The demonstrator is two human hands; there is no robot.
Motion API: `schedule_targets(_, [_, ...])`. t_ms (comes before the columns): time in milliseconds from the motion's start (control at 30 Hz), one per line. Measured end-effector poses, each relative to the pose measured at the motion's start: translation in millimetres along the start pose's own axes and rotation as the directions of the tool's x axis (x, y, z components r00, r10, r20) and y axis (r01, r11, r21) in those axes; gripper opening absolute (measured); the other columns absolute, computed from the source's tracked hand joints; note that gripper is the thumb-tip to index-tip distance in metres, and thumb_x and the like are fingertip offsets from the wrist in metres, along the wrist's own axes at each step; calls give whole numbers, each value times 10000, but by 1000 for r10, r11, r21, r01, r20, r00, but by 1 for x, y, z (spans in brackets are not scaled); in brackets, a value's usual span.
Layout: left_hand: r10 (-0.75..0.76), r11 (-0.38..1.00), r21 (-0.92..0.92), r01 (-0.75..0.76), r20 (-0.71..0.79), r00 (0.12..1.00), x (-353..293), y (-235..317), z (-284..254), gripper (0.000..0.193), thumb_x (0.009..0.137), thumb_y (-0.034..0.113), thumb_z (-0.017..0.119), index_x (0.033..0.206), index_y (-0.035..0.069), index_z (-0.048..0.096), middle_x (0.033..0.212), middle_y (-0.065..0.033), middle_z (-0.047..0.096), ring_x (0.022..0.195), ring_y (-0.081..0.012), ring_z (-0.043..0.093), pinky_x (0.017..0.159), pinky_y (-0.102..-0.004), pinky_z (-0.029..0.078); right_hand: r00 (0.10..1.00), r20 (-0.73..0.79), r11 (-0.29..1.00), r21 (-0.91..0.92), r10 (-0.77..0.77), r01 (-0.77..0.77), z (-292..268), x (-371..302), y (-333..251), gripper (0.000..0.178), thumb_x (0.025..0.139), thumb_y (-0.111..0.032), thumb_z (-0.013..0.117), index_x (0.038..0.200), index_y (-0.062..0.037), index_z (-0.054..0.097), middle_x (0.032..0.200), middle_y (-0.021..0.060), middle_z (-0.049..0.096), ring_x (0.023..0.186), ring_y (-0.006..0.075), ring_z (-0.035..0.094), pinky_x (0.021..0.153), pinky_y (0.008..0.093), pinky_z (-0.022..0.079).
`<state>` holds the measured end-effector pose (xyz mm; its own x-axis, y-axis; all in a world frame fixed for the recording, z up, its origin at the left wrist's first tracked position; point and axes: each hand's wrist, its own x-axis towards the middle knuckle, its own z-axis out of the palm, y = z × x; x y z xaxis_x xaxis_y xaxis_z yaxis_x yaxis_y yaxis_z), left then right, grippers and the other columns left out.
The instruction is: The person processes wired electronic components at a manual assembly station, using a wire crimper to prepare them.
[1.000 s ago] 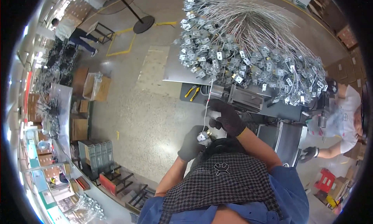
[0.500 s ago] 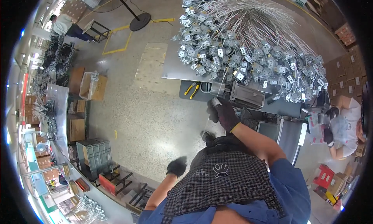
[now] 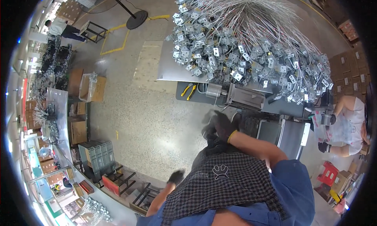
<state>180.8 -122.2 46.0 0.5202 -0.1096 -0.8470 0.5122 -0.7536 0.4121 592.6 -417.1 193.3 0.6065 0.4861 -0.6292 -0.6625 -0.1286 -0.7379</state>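
Right hand (image 3: 223, 126) blurred, at machine's (image 3: 246, 97) seven; left hand (image 3: 176, 177) at right's seven, blurred — can't tell whether fingers are apart or together. Parts (image 3: 253, 55) on bench (image 3: 165, 71), right hand's one o'clock. Advisable: ease wires (image 3: 243, 20) singly — tangles may snag.

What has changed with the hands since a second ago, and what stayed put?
The left hand has moved down and to the left; the wired metal piece it held no longer shows. The right hand has drawn slightly back toward the checked apron; blur hides any hold. The yellow-handled pliers and the pile of wired parts stayed put.
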Motion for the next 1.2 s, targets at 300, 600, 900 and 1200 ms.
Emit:
schedule_targets(300, [361,765,-341,-547,-475,802,142,291,-134,533,952,21,589,1478,31,502,931,-22,686,651,-100,594,592,-281,510,862,-22,714,-570,-507,406,-41,0,16,384,997,-301,560,1233,-3,615,1131,215,678,1033,391,675,877,454,540])
schedule_targets(600, [366,660,-407,-632,-561,743,141,378,-227,359,1037,303,558,1234,23,665,765,-74,649,471,-120,541,448,-291,435,588,276,-77,-937,-761,341,-70,13,-96,611,825,-199,776,1375,-74,540,1290,151,649,1171,350,629,987,479,503])
schedule_targets(900, [368,611,-266,-746,-738,565,39,396,-183,442,1028,179,535,1442,26,528,994,-109,686,748,-169,644,680,-327,546,528,24,431,-547,-849,717,-27,-14,-71,666,941,-234,669,1519,-40,403,1427,237,561,1323,403,551,1125,425,423])
schedule_targets(1200, [651,757,459,-465,-600,466,-16,385,-216,533,780,456,787,1181,113,706,1009,-141,732,866,-328,717,696,-439,570,790,262,570,-571,-554,590,-17,-50,-38,335,956,-103,588,1270,11,608,1164,227,664,1045,368,687,860,404,544])
